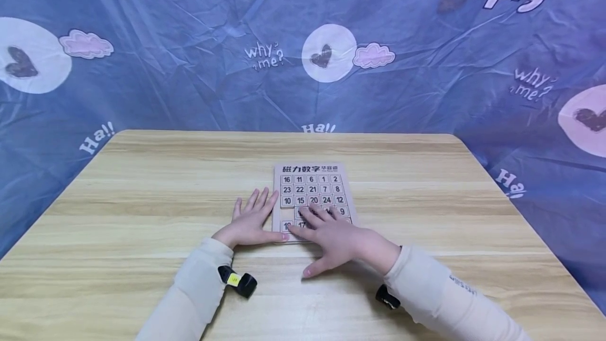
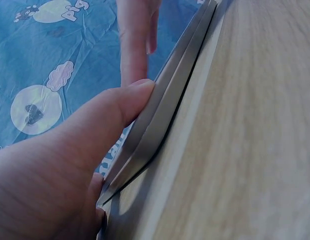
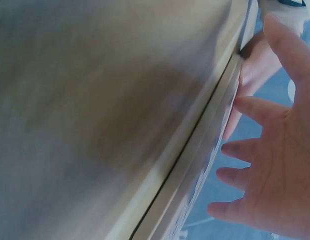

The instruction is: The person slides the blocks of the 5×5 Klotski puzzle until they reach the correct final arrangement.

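Observation:
A flat number sliding puzzle lies on the table, its square tiles printed with black numbers under a line of Chinese characters. The fourth row has a gap at its left end. My left hand rests along the puzzle's left side, fingers spread and straight; its thumb presses on the edge of the frame near the lower left corner. Over the lower rows is my right hand, fingers spread, index fingertip at the tile 18. Its palm and fingers hide several tiles on the lower right.
The puzzle sits on a wood-grain table. Behind and beside the table hangs a blue printed cloth. Black wrist devices are strapped at the left sleeve and the right sleeve.

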`<state>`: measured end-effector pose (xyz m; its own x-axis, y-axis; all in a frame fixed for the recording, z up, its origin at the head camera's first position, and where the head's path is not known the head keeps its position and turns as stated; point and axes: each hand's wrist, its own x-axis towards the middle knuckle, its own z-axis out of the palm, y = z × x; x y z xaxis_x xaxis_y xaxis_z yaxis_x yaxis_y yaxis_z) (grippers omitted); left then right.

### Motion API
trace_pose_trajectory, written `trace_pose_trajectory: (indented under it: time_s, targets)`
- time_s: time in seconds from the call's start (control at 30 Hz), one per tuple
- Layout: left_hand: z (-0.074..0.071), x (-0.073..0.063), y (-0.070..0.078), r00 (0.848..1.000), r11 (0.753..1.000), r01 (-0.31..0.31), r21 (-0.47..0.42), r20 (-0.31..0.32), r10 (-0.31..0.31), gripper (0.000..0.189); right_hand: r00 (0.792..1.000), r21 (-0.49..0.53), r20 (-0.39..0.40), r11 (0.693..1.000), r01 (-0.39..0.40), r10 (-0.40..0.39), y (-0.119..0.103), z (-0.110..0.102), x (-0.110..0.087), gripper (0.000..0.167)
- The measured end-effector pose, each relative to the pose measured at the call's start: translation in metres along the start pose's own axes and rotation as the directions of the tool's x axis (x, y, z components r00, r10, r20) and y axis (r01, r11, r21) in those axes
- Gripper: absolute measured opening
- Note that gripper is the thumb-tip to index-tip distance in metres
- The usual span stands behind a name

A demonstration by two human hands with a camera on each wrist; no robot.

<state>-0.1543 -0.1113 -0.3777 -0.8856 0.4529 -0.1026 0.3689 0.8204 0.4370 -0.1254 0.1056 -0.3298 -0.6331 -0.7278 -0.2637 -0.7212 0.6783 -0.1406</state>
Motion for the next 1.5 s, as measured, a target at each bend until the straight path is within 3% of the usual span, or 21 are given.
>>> trace_pose_trajectory:
  time_s: [0.2, 0.73, 0.93, 1.2, 1.5]
  targets:
    - [-0.001, 0.000, 0.000, 1.000, 1.000, -0.003, -0.009, -0.004, 0.003, 0.101, 1.000, -0.039, 0.014, 0.999, -0.008, 0.008, -0.006, -0.003, 0.003, 0.085]
    - [-0.002, 0.000, 0.000, 1.000, 1.000, -0.004, 0.000, 0.013, 0.004, 0.102, 0.996, -0.032, -0.006, 0.995, -0.094, 0.094, 0.008, -0.005, 0.018, 0.078]
    - [-0.002, -0.001, 0.000, 1.000, 1.000, -0.008, 0.001, 0.006, 0.008, 0.101, 0.996, -0.016, -0.022, 0.996, -0.084, 0.084, 0.010, -0.004, 0.017, 0.079]
    - [0.000, 0.001, 0.001, 1.000, 1.000, -0.005, -0.008, 0.010, 0.005, 0.103, 0.994, 0.005, -0.105, 1.000, -0.021, 0.021, 0.024, -0.012, -0.019, 0.078]
    - [0.000, 0.002, -0.001, 1.000, 1.000, 0.000, -0.013, 0.002, 0.000, 0.104, 0.991, 0.031, -0.094, 0.996, -0.088, 0.091, 0.046, -0.003, -0.068, 0.079]
